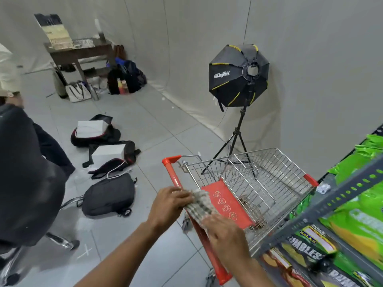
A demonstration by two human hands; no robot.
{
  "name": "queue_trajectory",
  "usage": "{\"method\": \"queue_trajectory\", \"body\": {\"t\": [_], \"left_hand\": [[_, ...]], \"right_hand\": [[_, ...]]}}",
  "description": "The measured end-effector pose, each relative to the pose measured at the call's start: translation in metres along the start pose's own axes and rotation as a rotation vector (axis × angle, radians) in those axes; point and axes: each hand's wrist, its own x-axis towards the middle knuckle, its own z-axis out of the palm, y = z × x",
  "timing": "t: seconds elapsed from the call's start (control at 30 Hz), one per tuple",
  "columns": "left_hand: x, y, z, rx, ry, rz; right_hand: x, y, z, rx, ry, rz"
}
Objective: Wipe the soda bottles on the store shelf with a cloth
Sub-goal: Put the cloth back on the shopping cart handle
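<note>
A grey checked cloth [200,207] lies draped over the red handle [176,179] of a wire shopping cart [269,183]. My left hand [171,203] grips the cloth's left end at the handle. My right hand [224,230] presses on the cloth's lower part, fingers spread flat and blurred. No soda bottles are in view. The store shelf [342,193], a grey perforated metal frame at the right, carries green snack bags [360,220].
A black softbox light on a tripod [238,77] stands beyond the cart near the white backdrop. Several backpacks [109,195] and white boxes lie on the tiled floor to the left. A black office chair [27,179] fills the left edge. A wooden table [80,50] stands far back.
</note>
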Motion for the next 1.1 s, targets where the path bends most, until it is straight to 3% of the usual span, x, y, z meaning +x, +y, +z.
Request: {"method": "queue_trajectory", "body": {"t": [0.3,0.6,0.83,0.93,1.1], "left_hand": [[-0.052,-0.025,0.022,0.112,-0.262,-0.083],[-0.044,-0.025,0.021,0.214,-0.441,0.006],[-0.04,-0.025,0.019,0.267,-0.468,0.079],[-0.044,-0.029,0.026,0.271,-0.476,0.11],[-0.045,-0.034,0.037,0.304,-0.542,0.15]], "right_hand": [[-0.027,0.002,0.052,0.012,-0.255,-0.134],[-0.03,0.007,0.061,-0.045,-0.371,-0.154],[-0.027,-0.001,0.062,0.001,-0.345,-0.128],[-0.029,-0.004,0.066,-0.088,-0.407,-0.07],[-0.026,-0.013,0.066,-0.227,-0.455,-0.127]]}}
